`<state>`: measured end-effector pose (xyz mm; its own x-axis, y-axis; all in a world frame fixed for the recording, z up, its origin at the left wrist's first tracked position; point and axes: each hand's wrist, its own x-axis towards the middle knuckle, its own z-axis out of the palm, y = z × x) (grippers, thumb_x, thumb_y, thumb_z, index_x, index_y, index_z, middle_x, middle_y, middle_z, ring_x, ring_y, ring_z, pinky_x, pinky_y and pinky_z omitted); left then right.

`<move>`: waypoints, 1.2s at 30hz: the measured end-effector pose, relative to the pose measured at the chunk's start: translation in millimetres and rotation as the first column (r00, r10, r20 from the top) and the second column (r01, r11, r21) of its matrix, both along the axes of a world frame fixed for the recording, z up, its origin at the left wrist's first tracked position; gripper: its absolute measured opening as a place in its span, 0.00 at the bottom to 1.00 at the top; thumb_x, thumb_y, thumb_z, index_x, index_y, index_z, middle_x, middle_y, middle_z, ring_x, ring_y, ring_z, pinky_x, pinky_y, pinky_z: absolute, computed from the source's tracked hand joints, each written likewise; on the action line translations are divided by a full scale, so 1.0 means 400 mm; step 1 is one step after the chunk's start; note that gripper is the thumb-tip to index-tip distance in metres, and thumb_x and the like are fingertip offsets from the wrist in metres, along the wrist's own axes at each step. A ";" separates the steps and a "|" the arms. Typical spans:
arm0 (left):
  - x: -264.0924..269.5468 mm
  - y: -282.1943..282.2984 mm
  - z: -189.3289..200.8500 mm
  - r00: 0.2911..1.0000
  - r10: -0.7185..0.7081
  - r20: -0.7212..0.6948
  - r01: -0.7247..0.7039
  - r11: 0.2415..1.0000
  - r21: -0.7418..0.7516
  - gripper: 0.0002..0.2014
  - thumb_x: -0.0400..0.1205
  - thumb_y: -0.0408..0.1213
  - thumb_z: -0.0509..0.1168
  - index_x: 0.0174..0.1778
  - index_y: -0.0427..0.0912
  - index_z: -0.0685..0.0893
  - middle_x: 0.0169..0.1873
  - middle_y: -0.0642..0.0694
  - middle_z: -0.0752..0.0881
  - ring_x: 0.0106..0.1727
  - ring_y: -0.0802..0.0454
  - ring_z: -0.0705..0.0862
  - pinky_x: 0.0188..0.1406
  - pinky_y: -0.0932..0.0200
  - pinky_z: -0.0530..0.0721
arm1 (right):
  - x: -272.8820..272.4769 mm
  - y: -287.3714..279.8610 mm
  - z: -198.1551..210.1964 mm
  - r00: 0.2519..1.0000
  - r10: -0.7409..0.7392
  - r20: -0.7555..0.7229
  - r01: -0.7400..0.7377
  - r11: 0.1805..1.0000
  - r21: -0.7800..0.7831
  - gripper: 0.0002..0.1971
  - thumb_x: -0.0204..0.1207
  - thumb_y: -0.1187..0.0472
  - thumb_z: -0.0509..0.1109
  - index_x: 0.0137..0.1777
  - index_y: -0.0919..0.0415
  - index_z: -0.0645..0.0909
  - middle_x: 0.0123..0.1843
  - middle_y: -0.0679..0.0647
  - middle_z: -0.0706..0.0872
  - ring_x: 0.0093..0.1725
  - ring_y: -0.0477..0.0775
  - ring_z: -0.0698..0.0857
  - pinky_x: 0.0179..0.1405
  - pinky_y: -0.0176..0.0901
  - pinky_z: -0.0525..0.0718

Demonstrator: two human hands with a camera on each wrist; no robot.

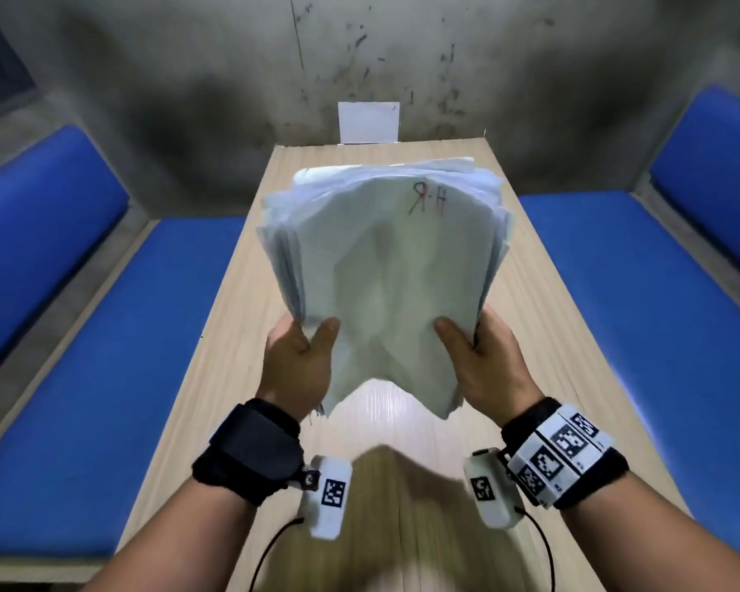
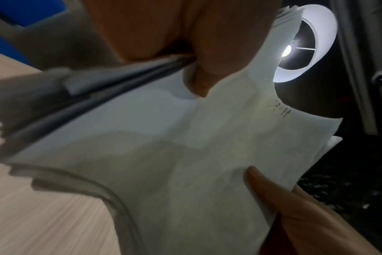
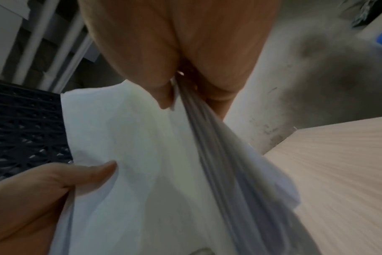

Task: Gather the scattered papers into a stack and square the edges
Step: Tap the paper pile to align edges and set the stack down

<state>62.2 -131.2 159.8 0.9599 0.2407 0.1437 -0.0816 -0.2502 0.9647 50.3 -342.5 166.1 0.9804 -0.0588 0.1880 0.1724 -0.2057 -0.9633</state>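
Note:
A thick stack of white papers (image 1: 385,267) hangs in the air above the wooden table (image 1: 543,335), held upright and bowed. The front sheet bears handwritten red letters near its far edge. My left hand (image 1: 304,356) grips the stack's left side, thumb on the front sheet and fingers hidden behind. My right hand (image 1: 475,356) grips the right side the same way. In the left wrist view the thumb presses the papers (image 2: 164,146) beside their fanned edges. In the right wrist view the papers (image 3: 142,163) are pinched, the uneven sheet edges trailing down.
One white sheet (image 1: 368,122) leans against the stained grey wall at the table's far end. Blue cushioned benches (image 1: 116,343) (image 1: 641,292) run along both sides of the table. A dark lattice crate (image 3: 24,131) shows in the right wrist view.

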 end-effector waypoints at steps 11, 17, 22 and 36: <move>-0.029 -0.004 -0.182 0.979 0.147 -0.141 -0.178 0.954 -0.240 0.08 0.66 0.30 0.66 0.39 0.32 0.82 0.32 0.47 0.86 0.33 0.56 0.82 0.35 0.57 0.80 | -0.010 0.020 -0.201 0.980 -0.139 -0.140 0.137 0.990 -0.024 0.12 0.77 0.66 0.71 0.47 0.45 0.80 0.38 0.38 0.89 0.37 0.35 0.85 0.39 0.36 0.83; 0.005 -0.035 -0.255 0.954 0.281 -0.108 -0.296 0.938 -0.178 0.14 0.68 0.30 0.59 0.47 0.37 0.84 0.40 0.41 0.87 0.41 0.54 0.87 0.45 0.58 0.84 | 0.011 0.072 -0.268 0.961 -0.235 -0.147 0.250 0.964 0.095 0.05 0.73 0.75 0.62 0.40 0.67 0.75 0.27 0.44 0.78 0.26 0.38 0.73 0.28 0.32 0.74; 0.075 -0.017 -0.133 0.948 0.311 0.068 -0.295 0.939 -0.177 0.05 0.68 0.29 0.61 0.31 0.29 0.77 0.25 0.52 0.75 0.26 0.64 0.72 0.26 0.63 0.71 | 0.055 0.072 -0.110 0.951 -0.308 -0.016 0.307 0.941 0.146 0.15 0.71 0.73 0.59 0.37 0.50 0.76 0.28 0.43 0.77 0.27 0.39 0.72 0.25 0.31 0.73; 0.022 -0.025 -0.222 0.943 0.314 -0.108 -0.326 0.936 -0.129 0.10 0.67 0.31 0.61 0.23 0.45 0.67 0.21 0.54 0.68 0.19 0.65 0.66 0.22 0.61 0.65 | 0.033 0.067 -0.169 0.924 -0.314 -0.217 0.344 0.931 0.120 0.08 0.73 0.73 0.65 0.40 0.61 0.82 0.35 0.48 0.83 0.31 0.39 0.80 0.26 0.28 0.79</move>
